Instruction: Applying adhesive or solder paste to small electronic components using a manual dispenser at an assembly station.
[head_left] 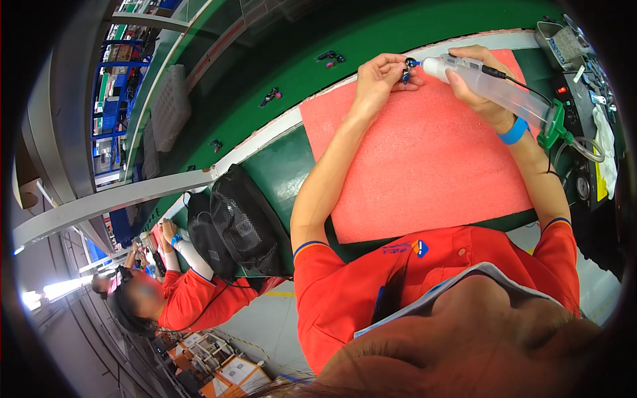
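Observation:
My left hand [379, 81] pinches a small dark part with blue and shiny black areas [407, 73] above the far edge of a pink foam mat [424, 172]. In my right hand [483, 99] is a large translucent dispensing syringe [514, 98], gripped round its barrel and tilted. Its white front end and thin blue tip point left and meet or nearly meet the part. A green adapter [554, 126] caps the syringe's rear, with a clear hose on it. A black cable runs from a small grey piece along the barrel, under my fingers.
Beyond the mat runs a green conveyor belt [298, 73] carrying several small dark parts [271, 97]. A black mesh bag [242, 222] lies left of the mat. At right stand a black control box with a gauge [582, 187] and a metal bin [559, 45]. A co-worker [192, 298] sits at left.

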